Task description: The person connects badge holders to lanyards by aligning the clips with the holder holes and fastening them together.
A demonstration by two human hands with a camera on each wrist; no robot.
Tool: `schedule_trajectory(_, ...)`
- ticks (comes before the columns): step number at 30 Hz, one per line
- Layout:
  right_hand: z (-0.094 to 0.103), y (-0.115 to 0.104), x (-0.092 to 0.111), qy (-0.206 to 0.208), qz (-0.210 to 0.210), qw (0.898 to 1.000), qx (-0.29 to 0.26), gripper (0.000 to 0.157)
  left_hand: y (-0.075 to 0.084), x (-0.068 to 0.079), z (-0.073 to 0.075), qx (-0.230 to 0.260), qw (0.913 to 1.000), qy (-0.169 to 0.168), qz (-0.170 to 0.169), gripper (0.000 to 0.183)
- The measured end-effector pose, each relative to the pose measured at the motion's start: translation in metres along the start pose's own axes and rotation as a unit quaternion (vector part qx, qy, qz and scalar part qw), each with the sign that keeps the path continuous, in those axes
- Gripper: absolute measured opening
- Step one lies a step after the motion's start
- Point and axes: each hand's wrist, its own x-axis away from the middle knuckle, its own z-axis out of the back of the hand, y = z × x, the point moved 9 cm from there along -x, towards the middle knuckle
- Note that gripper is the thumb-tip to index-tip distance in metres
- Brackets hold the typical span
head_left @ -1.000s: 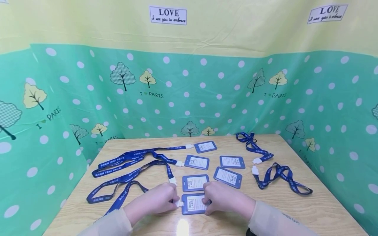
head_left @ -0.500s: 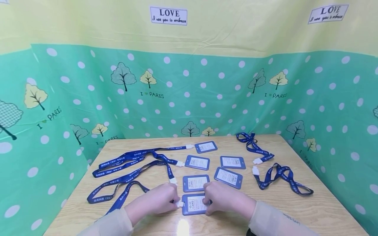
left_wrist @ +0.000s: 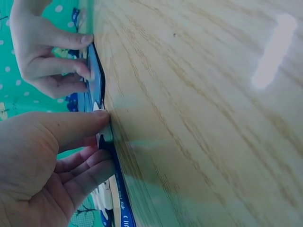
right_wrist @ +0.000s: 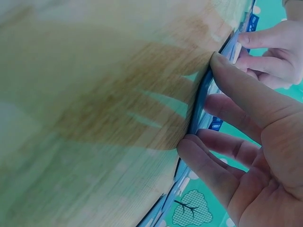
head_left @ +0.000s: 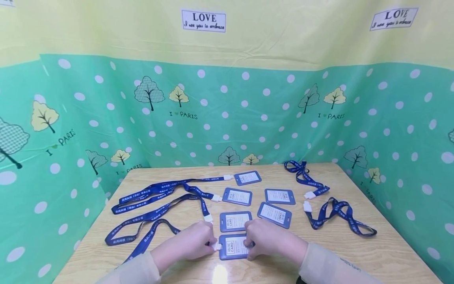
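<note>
Badge holder [head_left: 231,247] at the near side of the table [head_left: 184,272]

Near side: the badge holder lies flat, slotted end toward the table's left edge. Left hand [head_left: 196,240]: thumb and fingers are clamped on a white clip [head_left: 217,247] at the slot; latching cannot be confirmed. Right hand [head_left: 269,238]: thumb and fingertips are clamped on the opposite end, apparently to brace it against the clip.

Middle: a second holder [head_left: 235,221] lies just beyond, slot leftward. Two holders nearer the right edge [head_left: 280,196] turn their slots rightward, probably to face the right-hand lanyards [head_left: 321,218].

Toward the far edge: two far holders [head_left: 247,178] meet clips on left-hand lanyards [head_left: 153,213]. Printed cloth [head_left: 227,102] hangs behind that edge.

Count: six holders, six white clips, six lanyards (four toward the left edge, two toward the right), suggesting one lanyard per holder.
</note>
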Motion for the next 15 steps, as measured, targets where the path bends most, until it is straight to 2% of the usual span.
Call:
schedule_trajectory(3, -0.0002, 0.0008, 0.0, -0.002, -0.004, 1.0, -0.002, 0.032, -0.0008, -0.0002, -0.0005, 0.0, 1.0, 0.001, 0.005, 0.007)
schedule_trajectory(15, 0.0021, -0.0016, 0.001, -0.009, -0.005, 1.0, -0.008, 0.035, -0.0002, 0.0013, 0.0008, 0.005, 0.9996, 0.01, 0.025, 0.002)
